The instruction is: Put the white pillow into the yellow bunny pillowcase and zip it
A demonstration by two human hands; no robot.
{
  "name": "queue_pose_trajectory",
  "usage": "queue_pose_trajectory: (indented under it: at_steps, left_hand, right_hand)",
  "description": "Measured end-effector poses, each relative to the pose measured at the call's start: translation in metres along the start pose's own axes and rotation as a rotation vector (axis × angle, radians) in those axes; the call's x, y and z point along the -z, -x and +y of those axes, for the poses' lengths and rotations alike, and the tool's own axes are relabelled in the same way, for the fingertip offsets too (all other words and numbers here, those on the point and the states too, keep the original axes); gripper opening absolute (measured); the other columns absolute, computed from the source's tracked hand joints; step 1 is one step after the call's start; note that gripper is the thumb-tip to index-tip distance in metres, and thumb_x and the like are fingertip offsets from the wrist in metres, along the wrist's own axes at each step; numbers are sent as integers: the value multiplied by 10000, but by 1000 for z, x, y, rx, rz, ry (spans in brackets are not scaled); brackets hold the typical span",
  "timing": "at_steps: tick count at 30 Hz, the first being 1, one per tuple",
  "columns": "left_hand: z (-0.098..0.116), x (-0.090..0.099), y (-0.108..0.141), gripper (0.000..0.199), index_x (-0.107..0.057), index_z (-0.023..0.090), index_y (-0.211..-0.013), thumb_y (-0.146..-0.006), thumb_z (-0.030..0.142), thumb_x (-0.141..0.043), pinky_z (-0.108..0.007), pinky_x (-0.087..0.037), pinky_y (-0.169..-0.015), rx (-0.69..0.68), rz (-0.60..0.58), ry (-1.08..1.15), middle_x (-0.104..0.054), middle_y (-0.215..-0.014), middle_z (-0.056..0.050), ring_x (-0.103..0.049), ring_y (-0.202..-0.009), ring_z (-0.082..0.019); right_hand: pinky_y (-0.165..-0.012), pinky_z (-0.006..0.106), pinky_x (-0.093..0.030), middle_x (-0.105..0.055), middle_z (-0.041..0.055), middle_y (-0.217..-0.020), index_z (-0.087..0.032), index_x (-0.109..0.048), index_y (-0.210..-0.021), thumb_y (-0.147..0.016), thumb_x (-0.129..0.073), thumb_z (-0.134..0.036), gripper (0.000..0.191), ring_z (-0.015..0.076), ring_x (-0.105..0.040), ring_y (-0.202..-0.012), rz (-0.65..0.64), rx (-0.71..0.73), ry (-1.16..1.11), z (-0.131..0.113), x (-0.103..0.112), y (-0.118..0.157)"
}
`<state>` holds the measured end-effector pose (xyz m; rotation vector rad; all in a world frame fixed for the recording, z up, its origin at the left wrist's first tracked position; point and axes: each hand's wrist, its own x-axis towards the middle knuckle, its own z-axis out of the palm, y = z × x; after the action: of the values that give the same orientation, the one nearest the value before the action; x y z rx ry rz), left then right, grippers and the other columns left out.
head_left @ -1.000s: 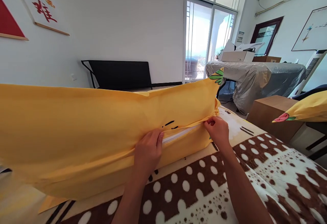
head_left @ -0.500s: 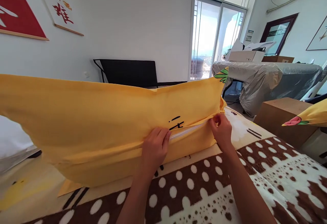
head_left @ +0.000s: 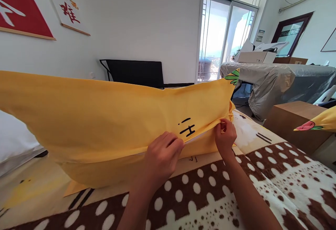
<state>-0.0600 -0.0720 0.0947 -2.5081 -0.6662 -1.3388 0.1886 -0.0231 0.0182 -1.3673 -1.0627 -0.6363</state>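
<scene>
A long yellow pillowcase (head_left: 99, 114) with a pillow inside stands on edge across the bed in front of me. Its open seam runs between my hands, and a thin strip of white inner pillow (head_left: 198, 136) shows there. My left hand (head_left: 162, 156) pinches the yellow fabric at the seam near black printed marks (head_left: 187, 128). My right hand (head_left: 225, 136) pinches the seam close to the pillowcase's right end, by a green leaf print (head_left: 232, 77).
A brown and white dotted blanket (head_left: 210, 195) covers the bed. A second yellow pillow corner (head_left: 319, 121) lies at the right over a cardboard box (head_left: 291, 118). Behind stand a plastic-covered table (head_left: 278, 79), a black folded frame (head_left: 133, 73) and a glass balcony door (head_left: 223, 37).
My left hand has slid right along the seam toward my right hand, so less of the white inner pillow shows. The view has shifted a little to the left.
</scene>
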Motion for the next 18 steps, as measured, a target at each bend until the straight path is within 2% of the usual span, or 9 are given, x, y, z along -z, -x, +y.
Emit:
queue_pose_trajectory:
  at_steps: [3,5,8,10,18]
  left_hand:
    - [2,3,1,157,-497,176,-746,-876,88,-501,-249,-345,-591,10,-52,27,-499,-709,-3,-424,-660,-115]
    - [2,2,0,159,-496,177,-745,-882,96,-496,-246,-349,-594,22,-61,42,-501,-715,-3,-427,-662,-113]
    - [0,-1,-1,169,-490,178,-736,-889,106,-489,-237,-360,-597,55,-39,63,-497,-714,-1,-432,-663,-110]
    - [0,-2,-2,169,-487,179,-736,-892,115,-488,-234,-366,-602,81,-26,62,-494,-716,0,-435,-667,-109]
    - [1,-5,-3,188,-471,182,-723,-903,128,-466,-237,-372,-603,98,-53,46,-489,-710,1,-434,-660,-113]
  right_hand:
    - [-696,310,-408,-509,3,-634,-176,-567,-874,-820,-454,-279,162,177,-503,-651,55,15,78,11,1,-4]
    - [-680,308,-409,-518,1,-639,-177,-556,-891,-782,-470,-293,181,181,-517,-644,54,-53,72,14,1,-5]
    - [-596,280,-389,-573,-1,-688,-183,-517,-960,-766,-488,-322,240,172,-540,-593,-64,-259,5,10,1,-4]
    - [-569,271,-374,-598,-1,-702,-189,-503,-985,-780,-471,-332,252,175,-555,-583,-144,-333,-23,3,2,-3]
    - [-624,284,-399,-649,55,-733,-158,-579,-957,-779,-448,-313,270,200,-596,-664,-267,-225,9,-7,10,-12]
